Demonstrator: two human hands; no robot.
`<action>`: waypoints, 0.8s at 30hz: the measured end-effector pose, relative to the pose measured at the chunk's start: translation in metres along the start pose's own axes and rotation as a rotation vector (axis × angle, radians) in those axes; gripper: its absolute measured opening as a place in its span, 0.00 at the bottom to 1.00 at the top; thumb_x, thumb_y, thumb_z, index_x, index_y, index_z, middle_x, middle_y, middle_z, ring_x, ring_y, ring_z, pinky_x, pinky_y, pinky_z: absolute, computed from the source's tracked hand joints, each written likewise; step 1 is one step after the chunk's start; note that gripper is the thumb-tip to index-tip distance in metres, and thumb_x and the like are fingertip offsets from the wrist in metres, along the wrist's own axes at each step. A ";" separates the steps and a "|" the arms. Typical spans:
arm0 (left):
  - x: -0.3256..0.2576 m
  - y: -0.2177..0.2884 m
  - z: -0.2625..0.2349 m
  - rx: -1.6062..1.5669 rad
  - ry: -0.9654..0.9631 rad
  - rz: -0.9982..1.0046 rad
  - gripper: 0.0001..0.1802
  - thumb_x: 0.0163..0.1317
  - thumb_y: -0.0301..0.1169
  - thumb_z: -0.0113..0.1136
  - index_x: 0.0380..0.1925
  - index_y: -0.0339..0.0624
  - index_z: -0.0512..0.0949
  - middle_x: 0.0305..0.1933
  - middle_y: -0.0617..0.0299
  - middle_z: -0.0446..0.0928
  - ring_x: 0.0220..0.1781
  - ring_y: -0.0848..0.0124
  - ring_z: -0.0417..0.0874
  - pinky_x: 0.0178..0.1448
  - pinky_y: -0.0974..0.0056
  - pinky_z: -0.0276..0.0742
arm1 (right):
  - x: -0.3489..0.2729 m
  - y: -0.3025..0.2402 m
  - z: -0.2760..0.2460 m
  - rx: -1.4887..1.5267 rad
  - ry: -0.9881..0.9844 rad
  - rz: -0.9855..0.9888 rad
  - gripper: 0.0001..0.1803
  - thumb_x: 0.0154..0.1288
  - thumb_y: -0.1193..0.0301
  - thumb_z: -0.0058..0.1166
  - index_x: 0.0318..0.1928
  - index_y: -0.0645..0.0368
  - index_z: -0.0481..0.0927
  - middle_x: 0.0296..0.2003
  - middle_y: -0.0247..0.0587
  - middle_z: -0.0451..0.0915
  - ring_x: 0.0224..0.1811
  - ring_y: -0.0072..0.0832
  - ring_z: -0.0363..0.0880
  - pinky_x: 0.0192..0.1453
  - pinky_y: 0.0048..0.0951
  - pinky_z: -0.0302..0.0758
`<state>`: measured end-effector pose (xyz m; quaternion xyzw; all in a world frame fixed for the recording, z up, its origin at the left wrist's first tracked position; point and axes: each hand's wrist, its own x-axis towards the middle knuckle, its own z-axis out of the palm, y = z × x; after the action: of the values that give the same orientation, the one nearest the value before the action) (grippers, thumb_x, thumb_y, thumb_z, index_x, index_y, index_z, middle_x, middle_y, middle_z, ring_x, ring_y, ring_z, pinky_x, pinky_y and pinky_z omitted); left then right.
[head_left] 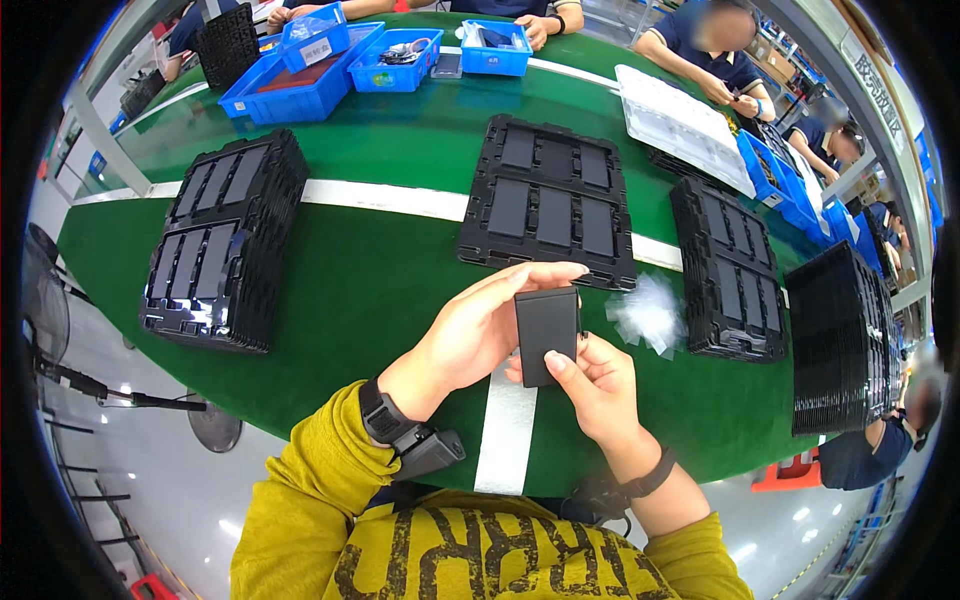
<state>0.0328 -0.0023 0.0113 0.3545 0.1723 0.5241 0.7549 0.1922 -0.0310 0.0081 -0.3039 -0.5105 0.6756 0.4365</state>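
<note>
A flat black rectangular case [540, 335] is held up between my two hands, over the near part of the green table. My left hand [475, 325] cups its left side and top, fingers stretched along the upper edge and partly hidden behind it. My right hand [605, 390] grips the lower right corner, the thumb lying on the front face. Just beyond my hands lies a black compartment tray [545, 205] with dark flat rectangular pieces in its slots. A pile of small clear plastic bags or films [650, 315] sits to the right of the case.
Stacked black trays [225, 240] stand at left, with more trays [735, 270] at right and a tall tray stack [840, 345] at the far right edge. Blue bins [395, 62] line the far side. A white tray [685, 125] lies near a co-worker's hands [735, 98].
</note>
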 end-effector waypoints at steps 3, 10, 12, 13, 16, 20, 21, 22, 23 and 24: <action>0.001 0.001 -0.006 -0.059 -0.051 -0.066 0.24 0.65 0.40 0.37 0.51 0.31 0.69 0.47 0.50 0.72 0.48 0.64 0.73 0.54 0.60 0.69 | 0.000 0.001 0.002 -0.038 -0.003 -0.011 0.08 0.65 0.77 0.45 0.40 0.69 0.73 0.36 0.48 0.80 0.38 0.30 0.80 0.46 0.31 0.77; 0.000 0.007 -0.010 0.120 -0.053 -0.021 0.24 0.62 0.39 0.44 0.47 0.27 0.72 0.44 0.46 0.75 0.45 0.61 0.77 0.55 0.59 0.69 | -0.001 0.001 0.003 -0.022 -0.008 -0.007 0.06 0.65 0.78 0.46 0.39 0.70 0.73 0.36 0.47 0.80 0.38 0.28 0.80 0.45 0.27 0.77; -0.001 0.010 -0.004 0.131 -0.034 -0.028 0.23 0.61 0.38 0.45 0.47 0.27 0.72 0.44 0.46 0.76 0.45 0.61 0.77 0.54 0.59 0.70 | -0.002 0.000 0.002 -0.019 -0.010 -0.010 0.06 0.65 0.78 0.46 0.39 0.70 0.73 0.36 0.47 0.80 0.38 0.28 0.80 0.45 0.27 0.77; -0.001 0.011 -0.002 0.143 -0.013 -0.035 0.23 0.60 0.37 0.47 0.47 0.28 0.72 0.43 0.46 0.76 0.45 0.62 0.77 0.54 0.60 0.70 | -0.002 0.000 0.002 -0.015 -0.013 -0.014 0.06 0.65 0.78 0.46 0.38 0.70 0.73 0.36 0.48 0.80 0.38 0.28 0.80 0.44 0.28 0.77; -0.002 0.010 -0.003 0.117 -0.023 -0.017 0.21 0.60 0.35 0.49 0.47 0.29 0.73 0.44 0.46 0.76 0.44 0.63 0.78 0.53 0.61 0.71 | -0.003 0.000 0.004 -0.009 -0.007 -0.044 0.06 0.64 0.77 0.47 0.37 0.69 0.74 0.34 0.47 0.80 0.36 0.25 0.80 0.41 0.25 0.77; -0.002 0.010 -0.005 0.145 -0.033 0.010 0.19 0.61 0.33 0.49 0.47 0.30 0.73 0.43 0.46 0.76 0.43 0.62 0.78 0.53 0.61 0.71 | -0.006 0.007 -0.003 -0.086 0.025 -0.046 0.05 0.64 0.77 0.48 0.36 0.68 0.75 0.32 0.44 0.81 0.33 0.22 0.79 0.38 0.22 0.76; -0.002 0.011 -0.005 0.175 -0.016 0.013 0.17 0.61 0.31 0.49 0.46 0.30 0.74 0.43 0.48 0.77 0.43 0.64 0.78 0.53 0.62 0.71 | -0.006 0.008 -0.005 -0.124 0.036 -0.054 0.05 0.63 0.77 0.49 0.35 0.68 0.75 0.31 0.43 0.81 0.32 0.20 0.79 0.37 0.21 0.76; -0.002 0.012 -0.005 0.205 0.002 0.017 0.15 0.61 0.30 0.50 0.45 0.31 0.74 0.43 0.50 0.77 0.43 0.66 0.78 0.52 0.63 0.72 | -0.006 0.009 -0.007 -0.161 0.047 -0.063 0.05 0.63 0.77 0.49 0.35 0.68 0.75 0.30 0.42 0.81 0.31 0.19 0.78 0.35 0.19 0.75; -0.002 0.013 -0.007 0.206 0.004 0.019 0.15 0.61 0.30 0.50 0.45 0.31 0.74 0.43 0.50 0.77 0.43 0.66 0.78 0.52 0.63 0.72 | -0.006 0.007 -0.008 -0.161 0.045 -0.062 0.05 0.63 0.77 0.49 0.35 0.68 0.75 0.30 0.42 0.81 0.31 0.19 0.78 0.35 0.19 0.75; -0.001 0.015 -0.012 0.312 0.024 0.015 0.13 0.61 0.29 0.52 0.42 0.32 0.76 0.41 0.53 0.78 0.42 0.69 0.78 0.50 0.65 0.72 | -0.005 0.006 -0.011 -0.208 0.018 -0.071 0.06 0.64 0.77 0.47 0.36 0.69 0.74 0.32 0.48 0.81 0.34 0.27 0.80 0.40 0.27 0.77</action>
<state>0.0146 0.0036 0.0140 0.4626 0.2578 0.5009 0.6846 0.2019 -0.0315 -0.0006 -0.3354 -0.5846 0.6003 0.4307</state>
